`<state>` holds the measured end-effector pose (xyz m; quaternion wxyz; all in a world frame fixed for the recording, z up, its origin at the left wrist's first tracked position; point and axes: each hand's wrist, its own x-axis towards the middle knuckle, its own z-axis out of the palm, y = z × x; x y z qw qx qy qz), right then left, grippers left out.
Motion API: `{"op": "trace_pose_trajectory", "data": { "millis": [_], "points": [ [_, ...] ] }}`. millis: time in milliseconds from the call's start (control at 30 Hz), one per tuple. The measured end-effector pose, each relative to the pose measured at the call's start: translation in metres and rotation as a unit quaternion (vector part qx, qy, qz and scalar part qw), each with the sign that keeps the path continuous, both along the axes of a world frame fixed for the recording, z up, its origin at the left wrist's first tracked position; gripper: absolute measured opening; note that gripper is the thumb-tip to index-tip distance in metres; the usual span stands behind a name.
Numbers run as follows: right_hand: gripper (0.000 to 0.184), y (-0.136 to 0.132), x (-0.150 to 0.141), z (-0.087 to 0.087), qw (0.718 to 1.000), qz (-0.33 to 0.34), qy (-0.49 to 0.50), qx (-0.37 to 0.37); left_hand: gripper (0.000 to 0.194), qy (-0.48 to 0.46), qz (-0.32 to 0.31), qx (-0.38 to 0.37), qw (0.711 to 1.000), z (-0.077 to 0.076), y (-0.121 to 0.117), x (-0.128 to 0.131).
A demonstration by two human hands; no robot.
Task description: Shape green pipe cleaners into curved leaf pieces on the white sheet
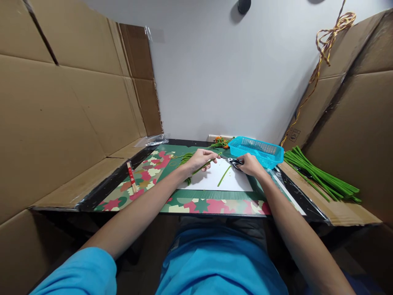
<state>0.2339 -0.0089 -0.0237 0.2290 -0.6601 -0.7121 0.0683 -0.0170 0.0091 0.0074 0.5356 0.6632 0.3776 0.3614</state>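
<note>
My left hand is closed on a green pipe cleaner, whose tip points up and to the right. Beside it, my right hand grips a pair of scissors with dark handles, its blades close to that tip. A short green piece lies on the white sheet under my hands. More green pipe cleaners form a bent bunch behind my left wrist, partly hidden by it.
A blue plastic basket stands behind my right hand, with orange flowers to its left. A bundle of green pipe cleaners lies on cardboard at the right. Red-wrapped chopsticks lie left. Cardboard walls flank the table.
</note>
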Motion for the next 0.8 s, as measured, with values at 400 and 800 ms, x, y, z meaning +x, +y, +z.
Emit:
{"op": "trace_pose_trajectory", "data": {
  "millis": [400, 800],
  "points": [
    [0.024, -0.008, -0.022, 0.004, 0.991, 0.01, 0.054, 0.12, 0.024, 0.049, -0.007, 0.035, 0.998, -0.001, -0.007, 0.005],
    [0.021, -0.007, -0.036, -0.005, 0.962, 0.18, 0.114, 0.171, 0.034, 0.067, -0.032, 0.062, 0.995, -0.004, -0.008, 0.006]
  ]
}}
